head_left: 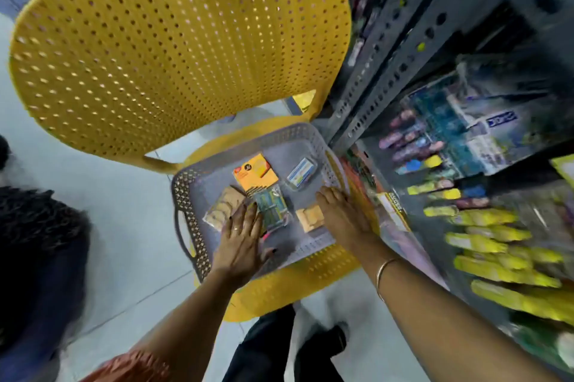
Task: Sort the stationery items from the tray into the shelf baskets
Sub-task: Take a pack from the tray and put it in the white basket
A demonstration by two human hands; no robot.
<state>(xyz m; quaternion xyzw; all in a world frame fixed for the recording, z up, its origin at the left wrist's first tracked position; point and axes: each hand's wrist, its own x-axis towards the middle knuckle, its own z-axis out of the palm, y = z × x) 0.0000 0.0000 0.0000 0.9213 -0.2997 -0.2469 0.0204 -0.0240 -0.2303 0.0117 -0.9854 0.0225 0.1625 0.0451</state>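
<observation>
A grey perforated tray (186, 195) rests on the seat of a yellow chair. Inside lie an orange pack (256, 171), a small clear box with a blue-white label (300, 172), a brown packet (225, 207), a green-blue pack (273, 207) and a tan pad (310, 218). My left hand (240, 240) lies flat and open over the tray's near part, fingertips touching the green-blue pack and the brown packet. My right hand (340, 215) is open too, palm down by the tray's right wall, beside the tan pad. Neither hand holds anything.
The yellow perforated chair back (174, 46) rises behind the tray. A grey metal shelf (391, 49) stands at the right, with blurred baskets of yellow packs (497, 257) and other stationery (450, 139). Another person's dark clothing (37, 241) is at the left.
</observation>
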